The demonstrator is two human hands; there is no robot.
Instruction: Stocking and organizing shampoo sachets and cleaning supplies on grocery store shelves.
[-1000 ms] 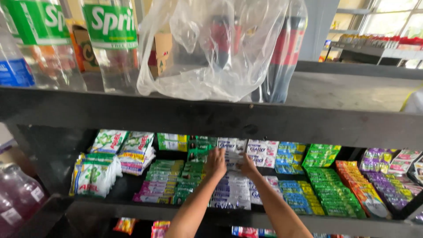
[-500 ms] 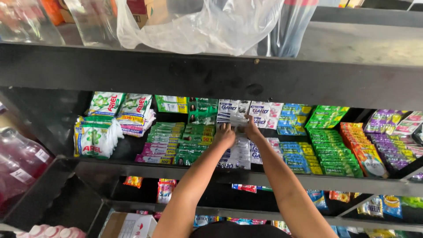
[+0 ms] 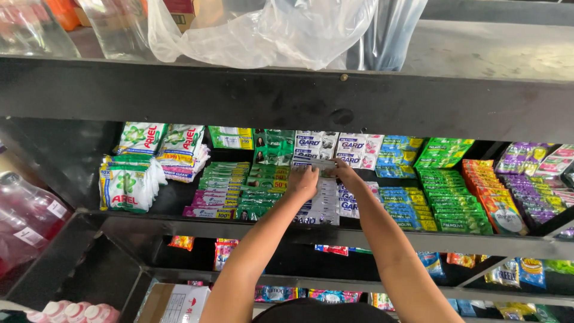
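Both my arms reach into the middle shelf of a dark metal rack (image 3: pixel 287 98). My left hand (image 3: pixel 304 181) and my right hand (image 3: pixel 345 175) sit side by side, and each pinches an end of a strip of white and grey sachets (image 3: pixel 321 163). Below the hands a stack of the same white sachets (image 3: pixel 323 203) runs toward the shelf's front edge. Rows of green sachets (image 3: pixel 263 185) lie just left of my left hand. Blue sachets (image 3: pixel 406 206) lie just right of my right forearm.
White and green detergent packs (image 3: pixel 128 185) fill the shelf's left end; green (image 3: pixel 451 203), orange (image 3: pixel 493 194) and purple sachets (image 3: pixel 538 191) fill the right. A clear plastic bag (image 3: pixel 269 30) and bottles stand on the top shelf. Pink bottles (image 3: pixel 27 218) stand at far left. More sachets hang below.
The view has tilted down, so the top shelf's bottles have slid out of sight. My hands stay on the white sachet strip at the same spot on the shelf.
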